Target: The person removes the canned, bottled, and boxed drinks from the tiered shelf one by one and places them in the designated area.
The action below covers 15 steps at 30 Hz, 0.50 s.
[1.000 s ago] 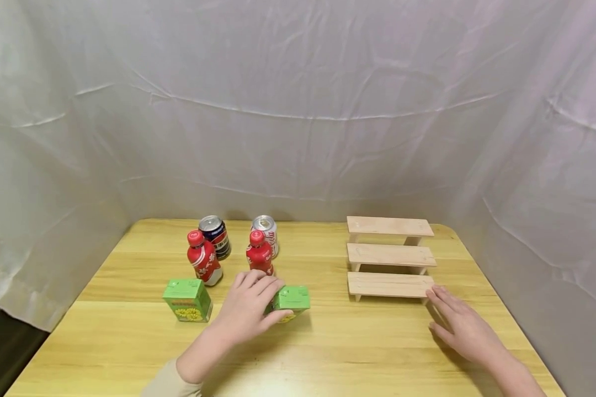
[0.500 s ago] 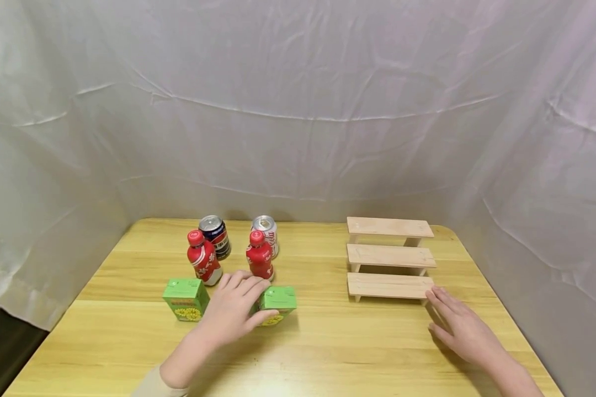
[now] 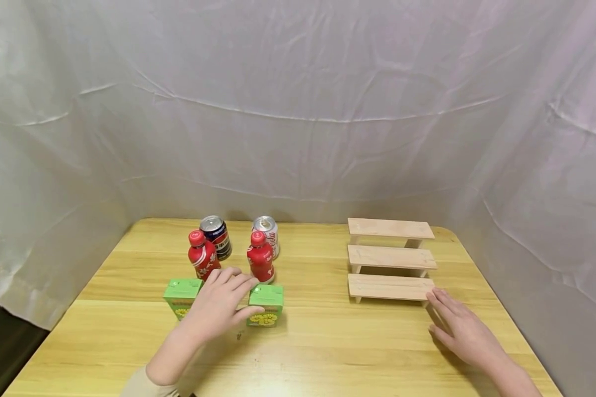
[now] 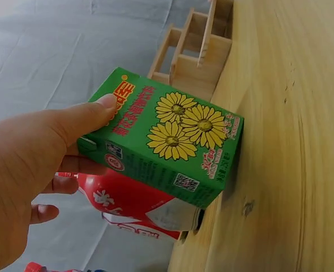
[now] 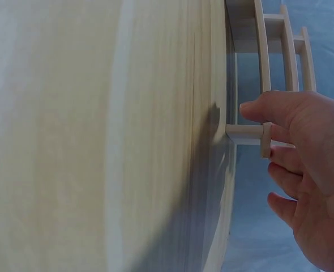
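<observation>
My left hand (image 3: 218, 309) holds a green drink carton (image 3: 265, 309) by its upper part, the carton upright on the table. In the left wrist view the thumb lies on the front of the carton (image 4: 172, 136), printed with yellow flowers, and other fingers are partly hidden behind it. A second green carton (image 3: 181, 292) stands to the left, partly covered by this hand. At the right, my right hand (image 3: 464, 331) touches the right end of a three-step wooden stand (image 3: 389, 286) with extended fingertips, its thumb held apart. The wrist view shows the stand's lowest board (image 5: 264, 62) beside that thumb.
Behind the cartons stand two red bottles, one on the left (image 3: 202, 256) and one on the right (image 3: 261, 263). A dark can (image 3: 221, 240) and a white cola can (image 3: 272, 238) are behind them. A grey-white curtain (image 3: 298, 138) surrounds the wooden table (image 3: 338, 353).
My left hand has slid the carton leftward across the table, bringing it in front of the right red bottle and nearer the other carton. The right hand stays at the stand.
</observation>
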Each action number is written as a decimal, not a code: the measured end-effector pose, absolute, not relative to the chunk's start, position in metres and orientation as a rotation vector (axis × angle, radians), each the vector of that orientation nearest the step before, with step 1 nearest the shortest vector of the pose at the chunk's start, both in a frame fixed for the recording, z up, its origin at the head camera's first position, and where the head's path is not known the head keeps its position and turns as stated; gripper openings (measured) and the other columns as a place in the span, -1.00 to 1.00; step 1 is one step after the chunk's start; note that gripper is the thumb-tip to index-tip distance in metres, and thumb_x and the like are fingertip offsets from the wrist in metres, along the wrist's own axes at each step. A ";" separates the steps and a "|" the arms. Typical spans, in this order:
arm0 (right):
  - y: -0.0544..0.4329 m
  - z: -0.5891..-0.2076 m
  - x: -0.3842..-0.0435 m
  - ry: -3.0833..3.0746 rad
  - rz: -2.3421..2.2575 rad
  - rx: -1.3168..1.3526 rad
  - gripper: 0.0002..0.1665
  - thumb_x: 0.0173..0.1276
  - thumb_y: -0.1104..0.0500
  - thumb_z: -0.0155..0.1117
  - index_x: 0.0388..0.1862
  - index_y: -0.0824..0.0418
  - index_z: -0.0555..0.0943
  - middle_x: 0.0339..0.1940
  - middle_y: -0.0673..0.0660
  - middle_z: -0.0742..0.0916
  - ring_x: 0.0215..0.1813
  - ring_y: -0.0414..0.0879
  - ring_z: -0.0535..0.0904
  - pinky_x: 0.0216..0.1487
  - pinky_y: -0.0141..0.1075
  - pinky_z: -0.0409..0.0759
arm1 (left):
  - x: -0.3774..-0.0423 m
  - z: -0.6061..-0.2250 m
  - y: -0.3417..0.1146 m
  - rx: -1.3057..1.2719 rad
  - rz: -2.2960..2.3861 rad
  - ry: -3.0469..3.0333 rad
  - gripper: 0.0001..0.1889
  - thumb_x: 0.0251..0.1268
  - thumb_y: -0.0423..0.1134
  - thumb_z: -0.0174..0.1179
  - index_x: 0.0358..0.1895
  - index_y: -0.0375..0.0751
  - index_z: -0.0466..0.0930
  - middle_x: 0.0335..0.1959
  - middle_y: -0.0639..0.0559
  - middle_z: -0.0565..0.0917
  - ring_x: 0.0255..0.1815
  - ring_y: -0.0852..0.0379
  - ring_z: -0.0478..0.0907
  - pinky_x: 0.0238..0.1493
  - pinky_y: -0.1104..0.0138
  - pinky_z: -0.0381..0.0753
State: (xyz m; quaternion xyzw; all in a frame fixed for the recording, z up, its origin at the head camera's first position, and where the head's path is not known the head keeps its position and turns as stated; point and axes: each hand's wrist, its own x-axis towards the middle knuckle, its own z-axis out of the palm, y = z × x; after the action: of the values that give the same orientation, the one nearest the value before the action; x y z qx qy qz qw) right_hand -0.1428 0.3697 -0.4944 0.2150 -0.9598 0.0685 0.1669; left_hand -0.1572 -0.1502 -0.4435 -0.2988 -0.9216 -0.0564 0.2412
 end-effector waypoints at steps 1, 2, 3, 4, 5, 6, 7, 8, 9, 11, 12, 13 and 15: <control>0.370 -0.494 -0.143 -2.733 0.195 0.610 -0.15 0.06 0.10 0.50 0.34 0.33 0.44 0.31 0.38 0.53 0.26 0.30 0.49 0.34 -0.73 -0.48 | -0.157 -0.443 -0.151 -0.817 -0.157 -2.527 -0.37 0.08 0.33 0.24 0.08 -0.05 0.63 -0.01 0.12 0.70 0.08 0.05 0.48 0.13 0.13 0.40; 0.370 -0.495 -0.143 -2.735 0.198 0.609 -0.15 0.07 0.10 0.50 0.34 0.32 0.44 0.31 0.38 0.53 0.27 0.30 0.48 0.34 -0.73 -0.48 | -0.158 -0.443 -0.152 -0.818 -0.160 -2.532 -0.37 0.08 0.32 0.24 0.08 -0.05 0.63 -0.01 0.12 0.70 0.07 0.05 0.48 0.11 0.14 0.40; 0.370 -0.495 -0.143 -2.737 0.199 0.607 -0.14 0.07 0.10 0.50 0.35 0.32 0.43 0.32 0.38 0.53 0.27 0.30 0.48 0.34 -0.73 -0.49 | -0.158 -0.442 -0.152 -0.818 -0.163 -2.537 -0.38 0.08 0.31 0.25 0.09 -0.04 0.63 -0.02 0.13 0.70 0.07 0.06 0.48 0.10 0.15 0.40; 0.370 -0.495 -0.143 -2.738 0.200 0.607 -0.14 0.08 0.10 0.50 0.35 0.32 0.43 0.32 0.38 0.52 0.28 0.29 0.47 0.34 -0.72 -0.49 | -0.158 -0.442 -0.153 -0.818 -0.163 -2.542 -0.38 0.08 0.31 0.25 0.09 -0.04 0.63 -0.01 0.13 0.70 0.06 0.07 0.47 0.09 0.16 0.40; 0.371 -0.496 -0.143 -2.739 0.200 0.606 -0.14 0.08 0.10 0.49 0.36 0.32 0.42 0.32 0.38 0.52 0.28 0.29 0.47 0.34 -0.71 -0.49 | -0.159 -0.442 -0.154 -0.817 -0.161 -2.547 -0.38 0.08 0.31 0.25 0.09 -0.04 0.63 -0.01 0.13 0.70 0.06 0.07 0.48 0.08 0.16 0.40; 0.371 -0.496 -0.142 -2.741 0.201 0.606 -0.14 0.09 0.10 0.49 0.36 0.32 0.41 0.32 0.38 0.52 0.29 0.29 0.46 0.35 -0.71 -0.50 | -0.159 -0.442 -0.154 -0.815 -0.159 -2.554 -0.38 0.08 0.31 0.25 0.09 -0.04 0.63 -0.01 0.13 0.70 0.06 0.07 0.48 0.07 0.16 0.40; 0.371 -0.496 -0.142 -2.741 0.203 0.605 -0.14 0.09 0.10 0.49 0.36 0.32 0.41 0.32 0.38 0.52 0.29 0.30 0.46 0.35 -0.71 -0.49 | -0.159 -0.441 -0.155 -0.814 -0.158 -2.565 -0.39 0.08 0.30 0.25 0.08 -0.04 0.63 -0.01 0.13 0.70 0.06 0.07 0.48 0.07 0.17 0.40; 0.371 -0.496 -0.142 -2.741 0.204 0.606 -0.14 0.09 0.10 0.49 0.37 0.32 0.41 0.33 0.38 0.52 0.29 0.29 0.46 0.35 -0.70 -0.50 | -0.159 -0.441 -0.155 -0.815 -0.156 -2.573 -0.39 0.09 0.30 0.26 0.08 -0.05 0.63 -0.01 0.13 0.70 0.06 0.07 0.48 0.07 0.16 0.39; 0.371 -0.496 -0.142 -2.740 0.204 0.606 -0.14 0.09 0.10 0.49 0.37 0.31 0.41 0.33 0.38 0.52 0.29 0.30 0.46 0.35 -0.70 -0.49 | -0.159 -0.441 -0.156 -0.813 -0.154 -2.580 -0.39 0.09 0.30 0.26 0.08 -0.05 0.64 -0.01 0.13 0.70 0.06 0.07 0.48 0.07 0.16 0.39; 0.371 -0.496 -0.142 -2.738 0.206 0.605 -0.14 0.08 0.10 0.49 0.36 0.31 0.42 0.32 0.38 0.52 0.28 0.30 0.47 0.35 -0.70 -0.49 | -0.159 -0.441 -0.158 -0.808 -0.154 -2.589 -0.41 0.08 0.29 0.26 0.05 -0.06 0.65 -0.03 0.12 0.71 0.06 0.06 0.48 0.06 0.16 0.39; 0.371 -0.496 -0.142 -2.737 0.207 0.606 -0.14 0.08 0.10 0.50 0.36 0.31 0.42 0.33 0.38 0.52 0.28 0.30 0.47 0.35 -0.69 -0.48 | -0.159 -0.441 -0.158 -0.807 -0.157 -2.592 -0.41 0.08 0.28 0.27 0.05 -0.06 0.65 -0.03 0.13 0.71 0.05 0.06 0.48 0.06 0.16 0.39; 0.371 -0.496 -0.142 -2.737 0.207 0.606 -0.14 0.08 0.10 0.50 0.36 0.31 0.42 0.33 0.38 0.52 0.27 0.31 0.47 0.36 -0.69 -0.48 | -0.159 -0.440 -0.159 -0.806 -0.159 -2.592 -0.42 0.08 0.27 0.28 0.04 -0.06 0.66 -0.04 0.13 0.72 0.05 0.06 0.48 0.06 0.17 0.39; 0.371 -0.497 -0.142 -2.737 0.206 0.608 -0.14 0.08 0.10 0.50 0.36 0.31 0.42 0.33 0.38 0.52 0.28 0.31 0.47 0.36 -0.69 -0.48 | -0.159 -0.440 -0.160 -0.805 -0.163 -2.588 -0.43 0.07 0.26 0.29 0.03 -0.06 0.66 -0.05 0.13 0.72 0.04 0.06 0.49 0.05 0.17 0.39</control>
State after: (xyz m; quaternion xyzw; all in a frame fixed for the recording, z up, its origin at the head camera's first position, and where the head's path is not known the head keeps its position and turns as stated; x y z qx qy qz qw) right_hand -0.1422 0.3713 -0.4965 0.2131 -0.9604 0.0723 0.1642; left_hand -0.1593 -0.1596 -0.4401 -0.2897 -0.9316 -0.0586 0.2114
